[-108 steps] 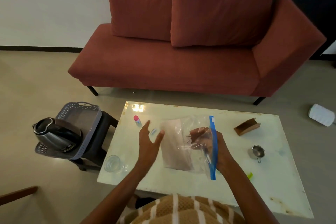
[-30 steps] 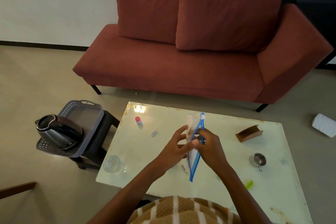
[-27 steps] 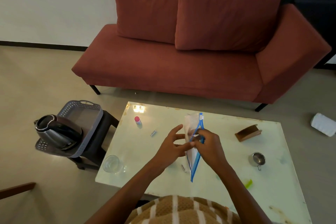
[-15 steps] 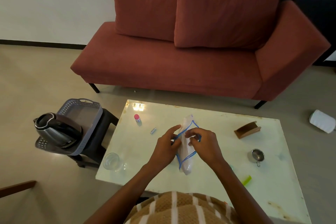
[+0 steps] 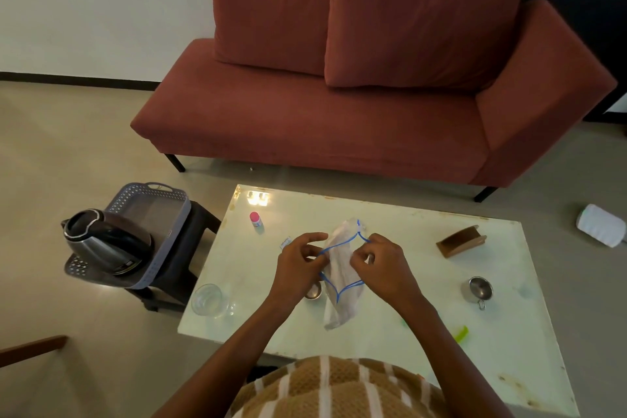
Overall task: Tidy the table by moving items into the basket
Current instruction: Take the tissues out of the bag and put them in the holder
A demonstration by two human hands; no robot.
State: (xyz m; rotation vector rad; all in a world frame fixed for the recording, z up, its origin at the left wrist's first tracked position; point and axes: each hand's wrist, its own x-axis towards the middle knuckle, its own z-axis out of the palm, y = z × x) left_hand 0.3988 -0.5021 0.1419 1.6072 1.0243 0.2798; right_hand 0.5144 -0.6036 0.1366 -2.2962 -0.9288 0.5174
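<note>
Plastic film, clear and crinkled, hangs as a zip bag (image 5: 341,273) between a person's two hands above the middle of the pale, glossy tabletop (image 5: 407,332). The left hand (image 5: 298,270) pinches one side of the blue seal strip with curled fingers and the right hand (image 5: 383,268) pinches the other, so the mouth is spread into a diamond. The bag's limp lower end trails to the tabletop.

It looks nearly weightless and wholly soft, and probably slippery. The stiffer blue strip seems the surest place to grip, since a hold on the film alone would likely let it sag or slide.

The grey, lattice-walled plastic basket (image 5: 151,189) sits on a dark stool (image 5: 200,217) just beside the tabletop's left end. A rounded steel-and-black kettle (image 5: 105,241) occupies its near end.

Other items on the tabletop:
- a drinking glass (image 5: 207,298) at the near left corner
- a small pink-capped bottle (image 5: 255,219) toward the far left
- a curved wooden holder (image 5: 461,241) on the right
- a small metal strainer (image 5: 480,288) on the right, nearer than the holder
- a slim green piece (image 5: 461,333) near the front edge

A rust-red fabric sofa (image 5: 339,118) stands beyond the tabletop.
</note>
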